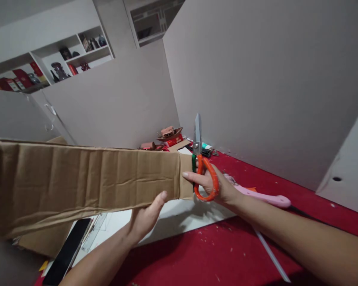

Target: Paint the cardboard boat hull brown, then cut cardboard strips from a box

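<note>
A long piece of creased brown cardboard point(107, 174) is held up in front of me, reaching to the left edge of the view. My left hand point(147, 216) grips its lower edge from below, thumb on the near face and fingers hidden behind. At the narrow right end, my right hand point(213, 182) pinches the folded end, thumb on the front. That same hand also holds scissors point(207, 188) with orange handles, blades pointing up and closed together. A dark green strip point(193, 159) shows at the cardboard's end beside the scissors.
A white board point(179, 222) lies on the red table point(226, 254). A pink-handled tool point(265, 196) with a black cord is at right, near a thin white stick point(273, 256). At left lies a black flat object point(68, 254); a model boat point(169, 133) stands behind.
</note>
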Demonstrator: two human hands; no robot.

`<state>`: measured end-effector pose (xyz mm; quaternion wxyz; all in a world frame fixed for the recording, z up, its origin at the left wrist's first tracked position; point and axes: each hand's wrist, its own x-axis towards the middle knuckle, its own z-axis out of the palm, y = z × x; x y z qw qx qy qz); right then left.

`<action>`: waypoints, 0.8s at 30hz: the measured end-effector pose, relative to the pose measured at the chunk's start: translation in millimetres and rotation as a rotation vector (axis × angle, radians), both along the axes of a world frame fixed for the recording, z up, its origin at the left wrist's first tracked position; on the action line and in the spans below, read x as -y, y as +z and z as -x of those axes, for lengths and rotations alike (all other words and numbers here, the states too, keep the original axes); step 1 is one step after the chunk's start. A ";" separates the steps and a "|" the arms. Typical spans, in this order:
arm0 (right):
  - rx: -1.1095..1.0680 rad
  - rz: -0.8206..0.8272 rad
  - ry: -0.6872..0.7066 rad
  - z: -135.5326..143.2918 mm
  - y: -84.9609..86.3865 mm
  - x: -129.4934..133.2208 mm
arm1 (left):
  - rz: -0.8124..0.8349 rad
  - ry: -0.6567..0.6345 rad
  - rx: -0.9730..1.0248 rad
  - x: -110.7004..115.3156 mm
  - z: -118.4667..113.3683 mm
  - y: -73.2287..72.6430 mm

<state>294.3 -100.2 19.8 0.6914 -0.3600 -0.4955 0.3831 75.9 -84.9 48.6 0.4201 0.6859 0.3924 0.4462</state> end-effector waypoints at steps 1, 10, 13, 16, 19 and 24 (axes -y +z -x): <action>0.005 0.001 0.022 0.5 0.8 0.7 | 0.017 -0.029 -0.036 0.8 -0.7 -0.2; 0.010 0.052 0.121 1.2 -3.6 -1.4 | 0.155 -0.130 -0.064 -13.2 0.3 6.0; -0.022 0.054 0.020 1.1 -4.8 -3.0 | 0.193 -0.146 -0.006 -21.5 2.5 6.7; -0.105 0.056 -0.125 -0.3 -2.6 -4.6 | 0.242 -0.175 0.025 -29.9 5.8 6.8; -0.185 0.046 -0.187 -3.9 0.8 -6.6 | 0.261 -0.178 0.072 -35.9 9.3 7.3; -0.218 0.058 -0.154 -7.4 3.7 -9.3 | 0.295 -0.233 0.092 -39.7 14.2 11.8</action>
